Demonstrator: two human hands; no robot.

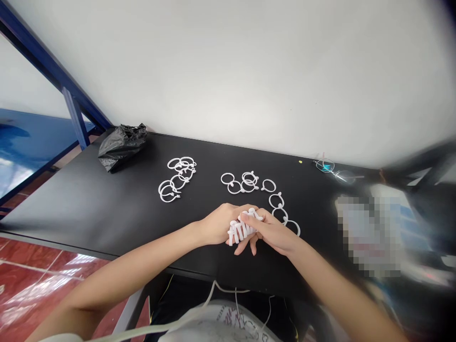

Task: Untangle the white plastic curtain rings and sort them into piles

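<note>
My hands meet above the front part of the black table, around a row of white plastic curtain rings (242, 228) packed side by side. My left hand (218, 224) is closed against the row from the left. From the right, my right hand (276, 232) grips it with the thumb lying across the rings. Some fingertips show below the row; whether the rings are around the fingers I cannot tell. Just beyond my hands lies a loose group of curtain rings (228, 179), trailing to the right behind my right hand. Another overlapping cluster of rings (171, 182) lies farther left.
A crumpled black plastic bag (123, 145) sits at the table's (117, 204) far left corner. Eyeglasses (325, 166) lie by the wall at the back right. A blurred, pixelated item (368, 237) is at the right. A white cable (210, 297) hangs near my lap.
</note>
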